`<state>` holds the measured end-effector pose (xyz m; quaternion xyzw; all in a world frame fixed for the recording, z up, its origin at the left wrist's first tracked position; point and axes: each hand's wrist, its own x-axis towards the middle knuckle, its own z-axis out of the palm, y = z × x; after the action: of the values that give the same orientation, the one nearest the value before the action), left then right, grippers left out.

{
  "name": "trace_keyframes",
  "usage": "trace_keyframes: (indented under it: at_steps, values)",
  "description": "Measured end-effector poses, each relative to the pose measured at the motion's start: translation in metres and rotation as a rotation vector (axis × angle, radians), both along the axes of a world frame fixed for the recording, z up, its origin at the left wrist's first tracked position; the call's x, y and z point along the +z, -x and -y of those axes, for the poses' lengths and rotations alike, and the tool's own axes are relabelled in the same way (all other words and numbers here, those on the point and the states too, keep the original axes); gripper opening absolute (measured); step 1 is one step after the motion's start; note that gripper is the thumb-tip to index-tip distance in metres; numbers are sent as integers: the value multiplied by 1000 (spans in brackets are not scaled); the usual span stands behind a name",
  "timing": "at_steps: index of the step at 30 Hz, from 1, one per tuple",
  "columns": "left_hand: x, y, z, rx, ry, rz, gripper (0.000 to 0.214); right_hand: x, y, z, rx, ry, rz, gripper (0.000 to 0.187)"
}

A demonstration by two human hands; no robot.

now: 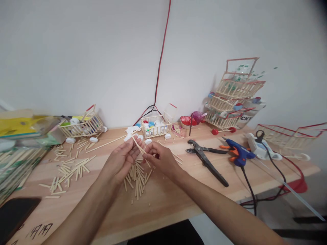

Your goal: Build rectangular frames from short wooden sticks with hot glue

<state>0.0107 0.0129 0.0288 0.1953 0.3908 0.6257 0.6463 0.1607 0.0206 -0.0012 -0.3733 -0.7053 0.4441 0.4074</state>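
Over the middle of the wooden table, my left hand (122, 159) and my right hand (163, 161) hold thin wooden sticks (138, 145) between them. The sticks meet at an angle near my left fingertips, and my right thumb and fingers pinch the lower end. Under my hands lies a pile of short cut sticks (138, 182). Just behind is a small stick-built cart (159, 130) with white wheels, filled with bottle caps. A scrap of white paper (129, 132) lies beside it, and a long stick (107, 143) points left from there.
Pliers (208, 160) and a blue glue gun (238, 151) lie at right, near a white power strip (264, 146). Stacked stick carts (230, 97) stand behind. Another cart (81, 127), scattered sticks (68, 173), stick bundles (22, 166) and a phone (19, 217) are at left.
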Motion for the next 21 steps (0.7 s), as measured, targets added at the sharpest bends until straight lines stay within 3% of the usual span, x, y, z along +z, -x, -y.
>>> trace_keyframes:
  at_steps: [10, 16, 21]
  values:
    - [-6, 31, -15, -17, -16, -139, 20, 0, 0, -1, 7, -27, 108, 11]
    - [-11, 39, -11, -53, 22, -134, 23, 1, -1, -1, 14, -42, 154, 11]
    - [-15, 39, -7, -52, 4, -157, 13, 3, 0, -1, -8, -59, 186, 9]
